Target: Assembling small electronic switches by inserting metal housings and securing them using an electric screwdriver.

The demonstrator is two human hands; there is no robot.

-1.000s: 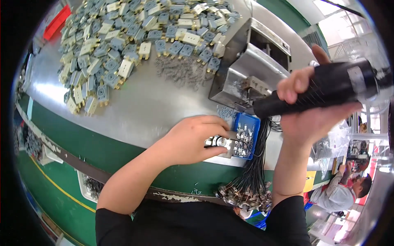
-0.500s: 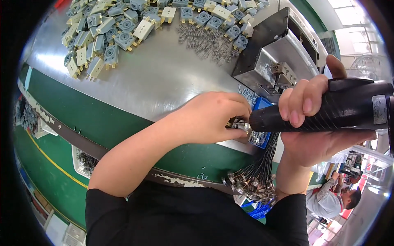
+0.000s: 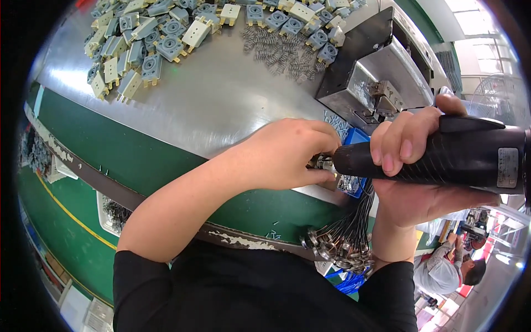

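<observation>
One metal part [image 3: 324, 164] sits pinched in the left hand [image 3: 293, 152] near the worktop's [image 3: 199, 105] edge; the right hand [image 3: 406, 196] grips a black tool [image 3: 470, 149] crosswise, nose pointing left at the part, contact unclear.

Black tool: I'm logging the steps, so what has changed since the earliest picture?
The right hand has brought the black tool leftward, its tip now at the metal part. Nothing was newly gripped or released. The left hand stays around the part; the springs lie as before.
</observation>
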